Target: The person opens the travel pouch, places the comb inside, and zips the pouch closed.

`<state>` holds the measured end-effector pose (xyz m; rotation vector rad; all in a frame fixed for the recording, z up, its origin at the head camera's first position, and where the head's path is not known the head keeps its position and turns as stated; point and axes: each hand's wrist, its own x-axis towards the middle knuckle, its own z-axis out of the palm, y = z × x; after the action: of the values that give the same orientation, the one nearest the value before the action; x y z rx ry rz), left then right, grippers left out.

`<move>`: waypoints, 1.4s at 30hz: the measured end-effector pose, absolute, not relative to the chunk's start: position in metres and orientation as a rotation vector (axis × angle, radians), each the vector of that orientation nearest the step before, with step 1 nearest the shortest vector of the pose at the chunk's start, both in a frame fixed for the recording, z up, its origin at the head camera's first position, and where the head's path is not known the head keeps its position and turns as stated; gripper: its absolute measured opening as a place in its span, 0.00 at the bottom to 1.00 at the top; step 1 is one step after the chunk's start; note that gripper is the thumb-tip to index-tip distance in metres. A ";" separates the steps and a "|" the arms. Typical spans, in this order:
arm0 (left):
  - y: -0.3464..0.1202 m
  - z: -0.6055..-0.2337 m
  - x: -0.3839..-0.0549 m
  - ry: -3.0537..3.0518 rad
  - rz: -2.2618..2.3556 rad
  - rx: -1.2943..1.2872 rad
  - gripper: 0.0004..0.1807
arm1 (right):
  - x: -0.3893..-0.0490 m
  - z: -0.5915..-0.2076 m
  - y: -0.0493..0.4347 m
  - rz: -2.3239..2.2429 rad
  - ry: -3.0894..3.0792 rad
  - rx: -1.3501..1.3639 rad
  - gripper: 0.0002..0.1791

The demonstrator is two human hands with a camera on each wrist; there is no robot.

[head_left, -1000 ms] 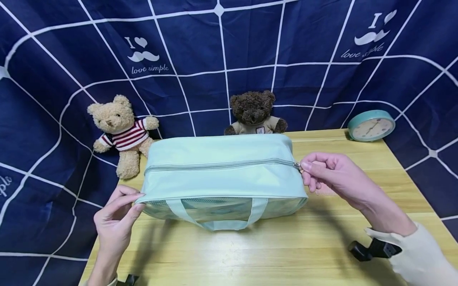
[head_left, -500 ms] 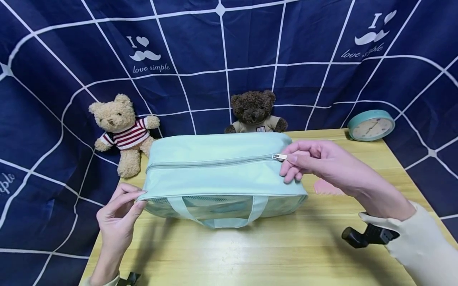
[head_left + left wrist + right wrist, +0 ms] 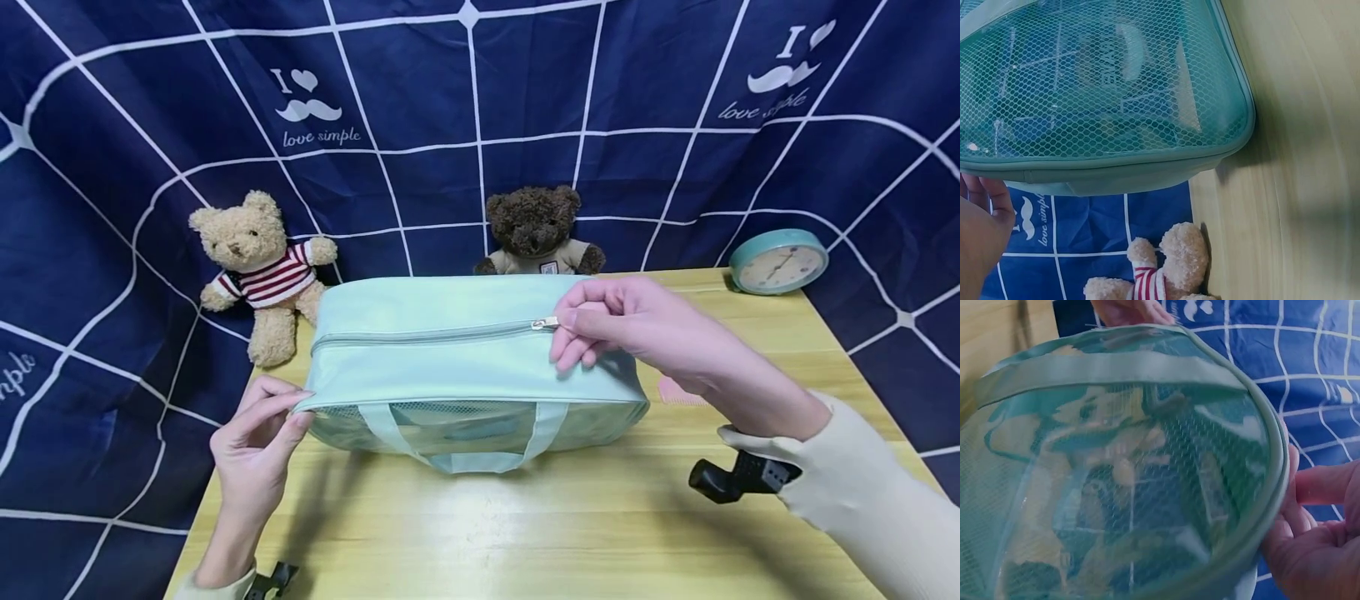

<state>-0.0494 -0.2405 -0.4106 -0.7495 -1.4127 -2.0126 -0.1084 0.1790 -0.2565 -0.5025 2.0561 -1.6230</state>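
A mint-green zip bag (image 3: pixel 420 375) stands on the wooden table in the head view. Its front is clear with mesh, and a strap handle (image 3: pixel 480 462) hangs down over it. My left hand (image 3: pixel 258 446) pinches the bag's front left top corner between thumb and fingers. At the top, right of the middle, my right hand (image 3: pixel 622 325) pinches the metal zipper pull (image 3: pixel 545 323). The zipper line (image 3: pixel 420 336) runs left from there; the part to the right lies behind my fingers. Through the mesh (image 3: pixel 1097 94) in the left wrist view, blurred contents show.
A tan teddy bear (image 3: pixel 262 275) in a striped shirt sits at the back left, a dark brown bear (image 3: pixel 532 225) behind the bag. A green round clock (image 3: pixel 778 262) stands at the back right. A pink comb (image 3: pixel 678 392) lies right of the bag on the table (image 3: pixel 480 542).
My right hand has drawn the zipper pull leftward from the bag's right end to right of the middle. My left hand keeps its pinch on the corner.
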 end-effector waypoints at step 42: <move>-0.245 -0.408 -0.051 -1.447 -1.989 -0.786 0.07 | -0.100 -0.259 0.004 -1.710 2.078 -0.386 0.08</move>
<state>-0.0510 -0.2446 -0.4083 -0.7865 -1.4475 -1.9893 -0.0999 0.0043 -0.2587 -0.3857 2.0779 -1.7097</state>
